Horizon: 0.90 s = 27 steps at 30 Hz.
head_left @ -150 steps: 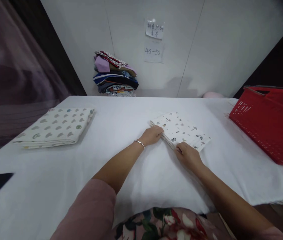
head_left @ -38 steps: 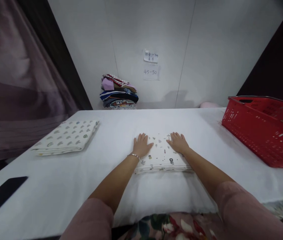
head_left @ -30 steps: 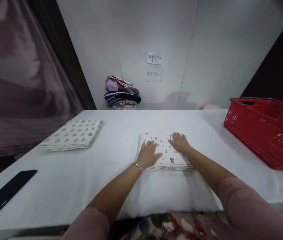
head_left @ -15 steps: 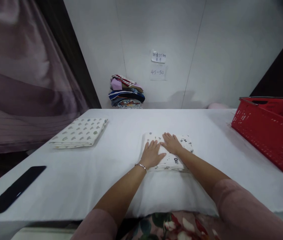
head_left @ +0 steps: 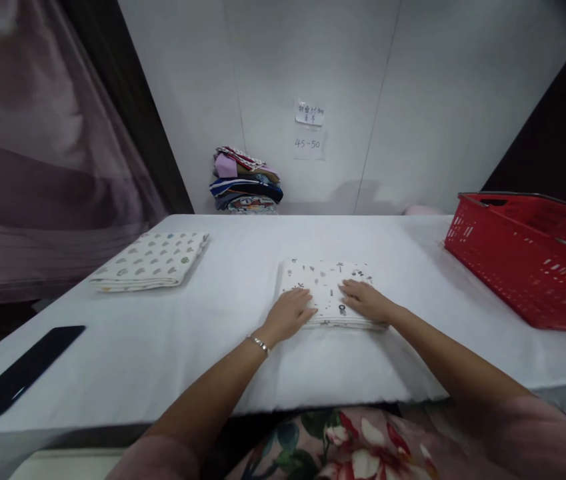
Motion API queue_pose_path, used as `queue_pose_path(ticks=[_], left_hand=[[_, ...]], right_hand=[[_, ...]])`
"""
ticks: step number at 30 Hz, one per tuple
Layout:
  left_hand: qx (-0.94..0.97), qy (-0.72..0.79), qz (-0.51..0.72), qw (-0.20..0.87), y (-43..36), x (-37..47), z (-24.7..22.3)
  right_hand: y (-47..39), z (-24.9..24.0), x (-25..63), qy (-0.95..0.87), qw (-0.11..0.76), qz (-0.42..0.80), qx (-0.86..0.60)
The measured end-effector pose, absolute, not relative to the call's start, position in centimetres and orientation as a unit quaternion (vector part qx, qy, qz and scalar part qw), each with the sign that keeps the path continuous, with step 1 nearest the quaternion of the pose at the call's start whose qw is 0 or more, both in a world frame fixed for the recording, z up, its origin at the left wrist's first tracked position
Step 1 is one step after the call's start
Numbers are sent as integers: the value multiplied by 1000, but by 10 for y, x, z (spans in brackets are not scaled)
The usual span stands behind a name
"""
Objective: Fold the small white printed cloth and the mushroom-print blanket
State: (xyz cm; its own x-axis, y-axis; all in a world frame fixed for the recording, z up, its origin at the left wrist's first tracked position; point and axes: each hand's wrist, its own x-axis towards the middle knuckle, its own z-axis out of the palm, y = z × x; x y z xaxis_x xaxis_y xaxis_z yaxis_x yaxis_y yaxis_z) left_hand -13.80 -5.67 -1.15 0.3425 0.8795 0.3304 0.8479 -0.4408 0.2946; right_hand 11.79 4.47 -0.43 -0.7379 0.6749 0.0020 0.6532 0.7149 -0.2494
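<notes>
A white cloth (head_left: 325, 283) with small dark prints lies folded flat in front of me, its layered edge facing my body. On its near left part rests my left hand (head_left: 287, 315), palm down with the fingers extended; a bracelet circles that wrist. My right hand (head_left: 365, 300) lies flat on the right part of the same cloth, fingers stretched toward the left. Neither hand grips the fabric. Between the two hands a strip of the printed top layer shows.
Another folded cloth (head_left: 155, 260), with grey prints, lies at the left. A black flat object (head_left: 25, 373) is near the front left edge. A red basket (head_left: 517, 267) stands at the right. Stacked fabrics (head_left: 247, 183) sit behind the white table (head_left: 233, 360), under wall notes (head_left: 309, 133).
My hands have moved apart and nearer to me over the cloth, the right one shifting toward the right edge. The view has turned slightly, showing more of the red basket.
</notes>
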Motion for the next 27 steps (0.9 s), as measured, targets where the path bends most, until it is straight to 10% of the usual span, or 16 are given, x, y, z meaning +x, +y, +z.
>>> queue_pose_path(ticks=[9, 27], left_hand=[[853, 500, 149, -24, -95, -155, -18], [834, 542, 91, -50, -87, -131, -9]], right_hand=[[-18, -29, 171, -945, 158, -10, -288], [-4, -16, 155, -946, 96, -58, -303]])
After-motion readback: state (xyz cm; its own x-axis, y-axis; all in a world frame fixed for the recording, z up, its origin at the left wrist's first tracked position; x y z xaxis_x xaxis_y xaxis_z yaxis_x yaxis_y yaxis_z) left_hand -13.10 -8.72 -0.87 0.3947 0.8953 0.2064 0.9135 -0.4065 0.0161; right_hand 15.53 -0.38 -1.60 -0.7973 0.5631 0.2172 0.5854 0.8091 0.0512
